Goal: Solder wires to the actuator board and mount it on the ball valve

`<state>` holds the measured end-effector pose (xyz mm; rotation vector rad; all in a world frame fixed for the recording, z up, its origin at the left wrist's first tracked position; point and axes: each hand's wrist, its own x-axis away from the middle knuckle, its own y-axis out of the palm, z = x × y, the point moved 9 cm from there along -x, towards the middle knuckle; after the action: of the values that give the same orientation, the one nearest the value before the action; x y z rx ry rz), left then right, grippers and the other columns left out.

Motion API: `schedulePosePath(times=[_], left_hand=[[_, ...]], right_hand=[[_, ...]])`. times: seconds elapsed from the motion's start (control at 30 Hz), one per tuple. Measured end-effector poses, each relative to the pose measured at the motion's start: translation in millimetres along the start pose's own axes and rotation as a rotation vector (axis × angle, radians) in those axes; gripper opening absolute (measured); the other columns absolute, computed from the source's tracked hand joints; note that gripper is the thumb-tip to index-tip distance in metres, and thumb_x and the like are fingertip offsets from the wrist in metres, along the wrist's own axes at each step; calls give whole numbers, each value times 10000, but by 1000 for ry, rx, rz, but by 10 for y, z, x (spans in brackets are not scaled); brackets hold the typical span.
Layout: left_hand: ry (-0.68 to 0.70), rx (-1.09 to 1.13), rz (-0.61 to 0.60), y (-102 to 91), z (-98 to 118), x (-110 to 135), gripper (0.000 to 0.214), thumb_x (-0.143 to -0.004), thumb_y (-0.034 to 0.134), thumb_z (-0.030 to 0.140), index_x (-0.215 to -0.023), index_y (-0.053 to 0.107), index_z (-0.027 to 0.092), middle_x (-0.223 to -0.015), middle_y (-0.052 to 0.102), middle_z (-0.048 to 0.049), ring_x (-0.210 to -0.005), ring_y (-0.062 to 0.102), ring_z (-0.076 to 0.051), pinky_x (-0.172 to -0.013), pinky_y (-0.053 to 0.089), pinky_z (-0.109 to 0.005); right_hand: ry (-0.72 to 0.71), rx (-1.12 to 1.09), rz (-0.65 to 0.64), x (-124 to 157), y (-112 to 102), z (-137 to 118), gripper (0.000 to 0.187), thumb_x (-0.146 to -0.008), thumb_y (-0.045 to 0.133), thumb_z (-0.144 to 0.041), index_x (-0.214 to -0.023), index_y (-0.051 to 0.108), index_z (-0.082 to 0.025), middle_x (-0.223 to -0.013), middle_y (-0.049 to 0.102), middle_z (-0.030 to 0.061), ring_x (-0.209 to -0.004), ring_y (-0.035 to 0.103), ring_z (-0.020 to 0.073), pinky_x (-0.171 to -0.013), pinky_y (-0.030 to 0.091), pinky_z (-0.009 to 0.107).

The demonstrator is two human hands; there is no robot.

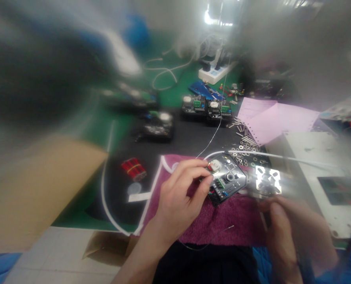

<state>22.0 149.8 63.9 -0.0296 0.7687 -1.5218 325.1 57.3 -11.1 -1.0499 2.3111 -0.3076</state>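
A blurred tan panel (51, 189) crowds the left, then a cardboard box (106, 250), contents hidden, and bundled red parts (130, 167); here's the left hand (179, 193), narrowed on the circuit-board module (230, 177) over the purple towel (243, 219). Washers (244, 157) scatter behind it, and the right hand (290, 227) blurs near a metal plate (268, 181), grip impossible to tell.

one camera on the person's head looks forward and down, close above the left hand (178, 193), right hand (288, 225) and table (183, 81).

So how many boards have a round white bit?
4 I can see: one board by the left hand, two side by side behind, one left of those. Blur may hide more.
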Motion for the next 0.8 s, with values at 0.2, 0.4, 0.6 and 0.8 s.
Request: schedulePosePath(times=[0.2, 0.4, 0.6, 0.8], left_hand=[[1, -4, 1, -1, 1, 5, 164, -969, 732, 144, -1099, 718, 242, -1221, 749, -32, -1184, 696, -178, -1070, 548, -331], [3, 5, -3, 4, 5, -6, 165, -969, 730, 133, -1099, 713, 234, -1225, 743, -26, -1188, 691, -159, -1076, 535, -302], [6, -5, -1, -4, 16, 6, 169, -969, 731, 134, -1103, 711, 235, -1225, 742, -25, -1187, 692, -159, -1072, 539, -302], [-2, -5, -6, 0, 4, 11, 163, -974, 726, 146, -1102, 711, 246, -1233, 743, -36, -1188, 697, -185, -1064, 555, -342]], right_hand=[[-17, 12, 37, -26, 17, -110, 364, -859, 767, -576, -854, 703, -218, -761, 724, 39, -609, 664, 205, -605, 539, 364], [5, -2, -8, 22, 10, -46, 342, -891, 761, -550, -894, 710, -212, -839, 742, 52, -689, 700, 229, -673, 556, 384], [-15, -16, -1, -10, 25, -61, 378, -885, 769, -569, -876, 700, -197, -788, 724, 43, -625, 666, 194, -630, 537, 350], [-12, -3, 31, 56, 21, -466, 286, -885, 786, -482, -941, 719, -210, -891, 754, 68, -731, 715, 241, -699, 582, 403]])
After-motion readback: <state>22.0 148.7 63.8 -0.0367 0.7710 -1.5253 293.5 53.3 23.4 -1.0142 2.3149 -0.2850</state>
